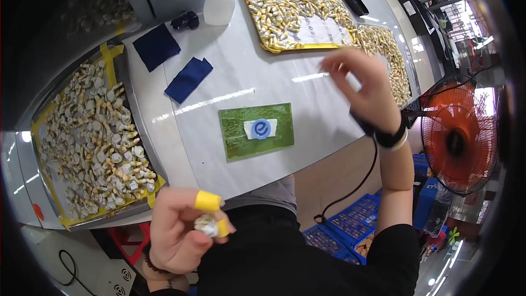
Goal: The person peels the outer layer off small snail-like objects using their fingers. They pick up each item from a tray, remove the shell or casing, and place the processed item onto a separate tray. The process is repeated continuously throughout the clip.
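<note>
- Left hand: pinching one small white piece between thumb and fingers, off the tabletop's near edge and close to the near right corner of the left-hand tray. Yellow finger wraps cover fingers on it.
- Right hand: raised over the right part of the tabletop, fingers curled and blurred. You cannot tell from this view whether it holds anything.
- Green block: lies flat near the tabletop's near edge, roughly mid-length; on it a white patch with a blue disc on top. Neither hand touches it.
- Far tray: yellow-edged, at the tabletop's far edge, filled with small white-and-yellow pieces except for a bare area toward its near right corner. More pieces sit beside it, along the tabletop's right edge.
- Left-hand tray holds chunkier white-and-yellow pieces, jumbled.
- Two dark blue cloths, one farther back and one nearer, lie between that tray and the block.
- Judgement: step in hand seems to be single-piece handling, your left hand doing the holding.
- Judgement: the next move calls for a steady left pinch and a controlled right hand, clear of the loose pieces.
</note>
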Available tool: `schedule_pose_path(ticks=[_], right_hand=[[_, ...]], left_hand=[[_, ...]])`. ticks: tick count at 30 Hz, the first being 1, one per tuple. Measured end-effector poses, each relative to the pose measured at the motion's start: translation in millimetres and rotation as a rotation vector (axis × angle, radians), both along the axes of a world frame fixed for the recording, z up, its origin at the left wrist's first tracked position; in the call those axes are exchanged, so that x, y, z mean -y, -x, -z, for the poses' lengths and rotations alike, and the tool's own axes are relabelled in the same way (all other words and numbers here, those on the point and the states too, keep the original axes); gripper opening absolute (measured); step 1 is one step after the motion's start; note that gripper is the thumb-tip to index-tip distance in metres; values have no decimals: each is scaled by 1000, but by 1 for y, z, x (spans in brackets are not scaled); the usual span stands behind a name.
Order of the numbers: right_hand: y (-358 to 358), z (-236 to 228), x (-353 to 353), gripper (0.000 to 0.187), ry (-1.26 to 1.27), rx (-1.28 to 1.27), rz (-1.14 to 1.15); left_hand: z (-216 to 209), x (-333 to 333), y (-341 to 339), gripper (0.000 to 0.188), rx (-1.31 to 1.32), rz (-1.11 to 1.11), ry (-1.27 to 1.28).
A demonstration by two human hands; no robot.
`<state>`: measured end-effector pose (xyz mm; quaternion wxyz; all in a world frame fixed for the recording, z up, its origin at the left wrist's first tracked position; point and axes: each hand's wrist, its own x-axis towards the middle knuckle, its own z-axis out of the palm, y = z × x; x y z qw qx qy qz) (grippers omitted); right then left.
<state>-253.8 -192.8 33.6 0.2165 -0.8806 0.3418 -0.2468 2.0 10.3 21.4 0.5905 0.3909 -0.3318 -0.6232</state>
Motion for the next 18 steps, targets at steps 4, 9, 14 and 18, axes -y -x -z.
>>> schedule_pose_path(ticks=[4, 9, 14, 18], right_hand=[[-28, 2, -46, 17, -107, -23, -215], [-32, 18, -49, 21, 143, -126, -341], [-38, 24, -48, 24, 202, -222, -371], [-43, 27, -51, 29, 216, -224, -386]], left_hand=[[15, 6, 2, 42, -139, 136, -22], [19, 9, 3, 42, -303, 195, -117], [28, 11, 1, 46, -364, 228, -204], [34, 16, 3, 45, -448, 272, -221]])
